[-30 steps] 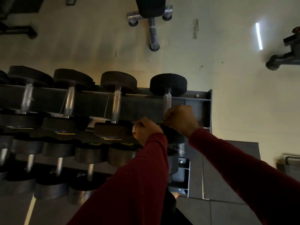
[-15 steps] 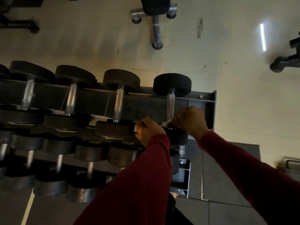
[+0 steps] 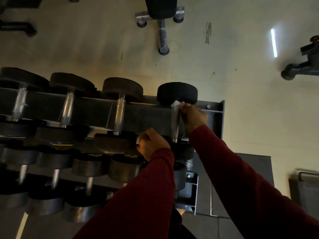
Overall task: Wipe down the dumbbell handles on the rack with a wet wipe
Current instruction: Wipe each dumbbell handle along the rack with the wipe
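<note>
Fingers (image 3: 185, 106) pinch wet wipe (image 3: 176, 102) atop dumbbell handle (image 3: 175, 123).

Open gaps separate the top-row handles (image 3: 119, 116); black heads (image 3: 177, 92) cap them.

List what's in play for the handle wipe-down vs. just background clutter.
In play:
- wet wipe, pinched in right hand
- rightmost dumbbell's handle, top tier
- left hand, gripping near that dumbbell's near end; what it holds is unclear
- other dumbbell handles on the rack

Background:
- bench base on the floor
- machine foot, far right
</note>
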Available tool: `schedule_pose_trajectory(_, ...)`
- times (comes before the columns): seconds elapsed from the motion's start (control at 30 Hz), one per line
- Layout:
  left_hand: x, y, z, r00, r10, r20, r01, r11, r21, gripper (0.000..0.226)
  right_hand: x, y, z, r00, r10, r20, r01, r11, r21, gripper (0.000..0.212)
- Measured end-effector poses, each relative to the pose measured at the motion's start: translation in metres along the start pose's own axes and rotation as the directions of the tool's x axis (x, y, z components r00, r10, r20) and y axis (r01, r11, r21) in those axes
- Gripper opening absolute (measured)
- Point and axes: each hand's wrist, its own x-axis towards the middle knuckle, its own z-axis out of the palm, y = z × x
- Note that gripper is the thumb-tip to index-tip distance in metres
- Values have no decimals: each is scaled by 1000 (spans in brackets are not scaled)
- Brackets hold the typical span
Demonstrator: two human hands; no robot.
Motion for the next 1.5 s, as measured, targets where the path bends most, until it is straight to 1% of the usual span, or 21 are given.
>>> schedule_pose_trajectory(0.07,1,0,0,1000,7,4,-7,1000,-19,32,7,-4,0,991,123,44,-124,992,36,6)
schedule_pose_trajectory(0.17,-1,2,-3,1000,8,22,-8,1000,1,33,15,-6,0,979,200,29,-200,980,-1,11)
schedule_pose_trajectory(0.27,1,1,-2,1000,13,23,-13,1000,-4,31,12,0,0,999,-39,-26,31,968,-250,7)
schedule_pose_trajectory(0.33,3,1,-2,1000,26,18,-26,1000,11,30,-2,4,1,955,-296,-37,262,892,-369,9)
schedule_pose_trajectory(0.4,5,-1,-2,999,37,5,-37,999,25,32,-10,8,4,908,-416,-36,370,841,-396,9)
schedule_pose_trajectory(0.47,5,-3,-2,998,58,8,-58,998,23,36,-4,11,5,931,-356,-79,306,881,-361,8)
schedule_pose_trajectory(0.57,2,-3,-1,998,65,13,-65,998,-7,42,9,12,2,985,-140,-98,109,957,-270,7)
schedule_pose_trajectory(0.6,3,-4,0,998,59,14,-59,998,-10,41,10,12,1,983,-155,-102,119,948,-294,6)
schedule_pose_trajectory(0.67,5,-3,0,999,43,17,-43,999,-4,32,1,12,2,939,-325,-112,263,888,-376,3)
schedule_pose_trajectory(0.73,5,-3,0,999,39,21,-39,999,19,31,-13,14,7,817,-575,-50,463,704,-538,5)
schedule_pose_trajectory(0.8,5,-4,-1,998,60,28,-61,997,39,40,-22,18,13,623,-748,229,649,331,-685,5)
schedule_pose_trajectory(0.83,5,-3,-2,997,69,33,-70,996,49,41,-21,20,17,552,-743,377,684,146,-714,9)
schedule_pose_trajectory(0.87,5,-3,-2,996,73,42,-75,996,57,40,-19,21,22,524,-692,496,689,2,-725,12)
schedule_pose_trajectory(0.93,6,-2,-3,997,62,52,-65,995,70,34,-15,22,29,573,-583,576,651,-103,-752,17)
schedule_pose_trajectory(1.0,6,-1,-3,998,48,43,-51,995,82,32,-15,20,30,584,-596,551,653,-58,-755,16)
schedule_pose_trajectory(1.03,6,-1,-3,998,43,50,-47,996,80,31,-17,19,27,580,-650,491,664,29,-747,13)
schedule_pose_trajectory(1.1,5,-2,-2,997,37,64,-42,997,70,28,-19,17,15,613,-751,245,655,310,-689,7)
schedule_pose_trajectory(1.17,5,-3,-1,997,40,60,-43,998,52,26,-16,14,4,807,-590,25,513,680,-524,7)
schedule_pose_trajectory(1.23,5,-3,-1,997,49,55,-51,998,34,28,-10,11,-2,941,-336,50,331,875,-354,9)
schedule_pose_trajectory(1.4,6,-3,0,997,43,65,-45,999,22,25,-11,0,-13,972,-184,149,213,954,-211,12)
schedule_pose_trajectory(1.5,5,-3,0,997,40,62,-40,999,8,23,-21,4,-29,974,-105,201,164,937,-310,16)
